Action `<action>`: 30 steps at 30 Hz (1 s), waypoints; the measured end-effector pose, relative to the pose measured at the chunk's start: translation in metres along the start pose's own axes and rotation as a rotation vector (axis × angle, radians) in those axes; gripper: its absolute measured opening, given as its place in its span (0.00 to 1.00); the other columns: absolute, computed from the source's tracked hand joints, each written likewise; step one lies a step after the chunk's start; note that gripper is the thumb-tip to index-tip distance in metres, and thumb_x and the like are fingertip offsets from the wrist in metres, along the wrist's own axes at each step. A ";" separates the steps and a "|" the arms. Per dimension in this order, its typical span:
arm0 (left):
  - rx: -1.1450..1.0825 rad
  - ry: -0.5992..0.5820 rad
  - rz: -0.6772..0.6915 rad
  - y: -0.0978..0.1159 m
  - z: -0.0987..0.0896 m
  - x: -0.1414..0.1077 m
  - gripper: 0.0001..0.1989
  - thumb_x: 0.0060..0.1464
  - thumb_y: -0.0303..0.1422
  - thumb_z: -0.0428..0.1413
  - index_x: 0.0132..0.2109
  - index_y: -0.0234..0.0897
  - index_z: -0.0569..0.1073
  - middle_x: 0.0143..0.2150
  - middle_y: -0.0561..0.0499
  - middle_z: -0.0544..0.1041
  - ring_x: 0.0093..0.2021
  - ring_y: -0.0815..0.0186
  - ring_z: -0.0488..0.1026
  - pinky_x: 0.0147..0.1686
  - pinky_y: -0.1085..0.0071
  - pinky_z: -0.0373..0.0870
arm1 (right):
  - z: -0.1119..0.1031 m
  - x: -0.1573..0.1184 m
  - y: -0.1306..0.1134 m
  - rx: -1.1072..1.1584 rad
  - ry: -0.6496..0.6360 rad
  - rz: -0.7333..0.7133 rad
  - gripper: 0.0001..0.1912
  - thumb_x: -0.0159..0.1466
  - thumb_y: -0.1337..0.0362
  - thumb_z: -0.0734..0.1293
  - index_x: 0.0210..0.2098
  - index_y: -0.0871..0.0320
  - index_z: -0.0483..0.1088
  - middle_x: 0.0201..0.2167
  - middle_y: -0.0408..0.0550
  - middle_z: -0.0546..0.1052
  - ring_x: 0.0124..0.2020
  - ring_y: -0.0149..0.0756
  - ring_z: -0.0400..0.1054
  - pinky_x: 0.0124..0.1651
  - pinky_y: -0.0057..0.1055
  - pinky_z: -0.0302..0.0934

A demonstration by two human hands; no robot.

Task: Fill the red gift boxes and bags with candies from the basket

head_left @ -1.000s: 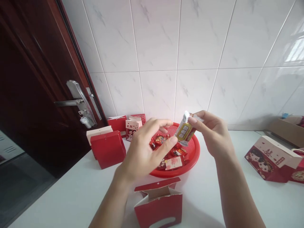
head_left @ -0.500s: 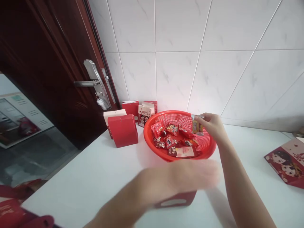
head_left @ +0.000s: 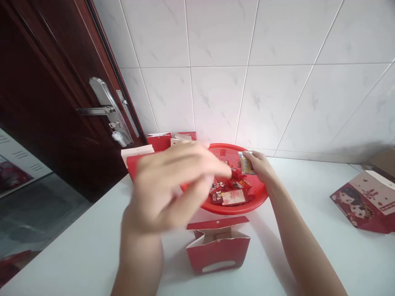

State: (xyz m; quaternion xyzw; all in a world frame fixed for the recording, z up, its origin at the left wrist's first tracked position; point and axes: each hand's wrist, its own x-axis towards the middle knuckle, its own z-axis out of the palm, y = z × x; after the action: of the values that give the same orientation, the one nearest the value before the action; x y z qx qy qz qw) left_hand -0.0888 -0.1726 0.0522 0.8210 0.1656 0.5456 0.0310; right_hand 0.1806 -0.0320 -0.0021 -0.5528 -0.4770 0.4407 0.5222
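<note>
My left hand [head_left: 179, 181], blurred, is in the air over the left side of the red basket [head_left: 237, 210], fingers apart and nothing seen in them. My right hand [head_left: 257, 164] pinches a small yellow and clear packet [head_left: 245, 163] over the basket's right inner side. Several red wrapped sweets [head_left: 241, 183] and a pink and brown packet [head_left: 233, 197] lie in the basket. In front of it stands a red paper box [head_left: 218, 253], its top open, touched by neither hand.
Several red boxes [head_left: 159, 142] stand at the back left, partly behind my left hand. Another printed box [head_left: 367, 202] lies at the right. A tiled wall [head_left: 222, 102] runs behind the white table [head_left: 92, 246]; a door [head_left: 55, 82] is at the left.
My left hand has moved left and up, uncovering the open box in front. My right hand still holds the packet over the basket. The whole view has shifted slightly to the right.
</note>
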 end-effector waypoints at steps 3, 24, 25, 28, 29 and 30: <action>0.164 -0.320 -0.374 -0.063 0.027 0.058 0.13 0.64 0.31 0.52 0.43 0.41 0.82 0.41 0.51 0.84 0.42 0.62 0.80 0.46 0.67 0.77 | 0.000 -0.003 -0.003 0.004 -0.051 0.080 0.10 0.67 0.60 0.66 0.30 0.56 0.67 0.25 0.46 0.79 0.21 0.34 0.73 0.21 0.26 0.64; 0.161 -1.183 -1.004 -0.171 0.066 0.006 0.21 0.33 0.28 0.67 0.40 0.42 0.86 0.32 0.51 0.84 0.34 0.58 0.79 0.37 0.70 0.69 | 0.001 0.002 0.004 -0.016 -0.087 0.087 0.06 0.63 0.61 0.67 0.32 0.55 0.68 0.26 0.42 0.77 0.25 0.34 0.73 0.24 0.27 0.63; 0.152 -1.201 -0.998 -0.169 0.066 0.006 0.22 0.33 0.28 0.67 0.41 0.43 0.86 0.31 0.52 0.84 0.32 0.59 0.78 0.36 0.71 0.69 | 0.001 0.003 0.006 -0.021 -0.097 0.086 0.05 0.64 0.62 0.67 0.33 0.55 0.68 0.26 0.42 0.77 0.25 0.33 0.73 0.24 0.27 0.63; 0.053 -1.288 -0.935 -0.164 0.066 0.009 0.22 0.38 0.31 0.67 0.45 0.46 0.86 0.37 0.52 0.85 0.37 0.60 0.79 0.39 0.72 0.69 | 0.000 0.003 0.008 -0.040 -0.119 0.090 0.03 0.64 0.62 0.67 0.35 0.55 0.69 0.27 0.42 0.77 0.26 0.33 0.73 0.24 0.26 0.62; 0.007 -1.312 -0.913 -0.163 0.066 0.009 0.20 0.40 0.32 0.66 0.45 0.47 0.86 0.39 0.52 0.86 0.39 0.59 0.79 0.40 0.72 0.69 | 0.000 0.003 0.008 -0.048 -0.119 0.093 0.03 0.63 0.63 0.67 0.35 0.55 0.69 0.27 0.42 0.77 0.26 0.33 0.73 0.24 0.26 0.62; -0.037 -1.331 -0.897 -0.162 0.066 0.009 0.18 0.41 0.32 0.66 0.44 0.47 0.86 0.40 0.52 0.86 0.40 0.59 0.79 0.41 0.71 0.70 | 0.000 0.003 0.007 -0.056 -0.118 0.096 0.02 0.63 0.64 0.66 0.35 0.55 0.69 0.26 0.42 0.77 0.26 0.33 0.72 0.24 0.26 0.62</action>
State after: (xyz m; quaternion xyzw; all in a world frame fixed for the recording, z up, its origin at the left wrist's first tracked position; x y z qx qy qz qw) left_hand -0.0645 -0.0081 -0.0041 0.8285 0.4176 -0.1202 0.3530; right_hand 0.1812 -0.0291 -0.0091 -0.5626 -0.4921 0.4833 0.4559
